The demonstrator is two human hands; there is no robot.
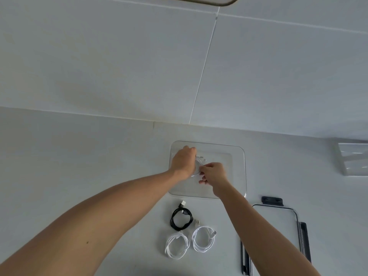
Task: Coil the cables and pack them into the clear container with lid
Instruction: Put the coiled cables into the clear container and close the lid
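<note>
A clear square container (237, 156) stands open on the white table. Over it, my left hand (184, 161) grips a coiled white cable (199, 163) from above, and my right hand (213, 173) pinches the coil's near edge. Most of that coil is hidden between the two hands. In front of the container lie a coiled black cable (181, 219) and two coiled white cables (176, 245) (203, 239), side by side. The clear lid (278, 226) with black latches lies flat at the right.
A white wall rises just behind the container. A clear plastic box (351, 158) sits at the far right edge. The white table (79, 156) stretches bare to the left.
</note>
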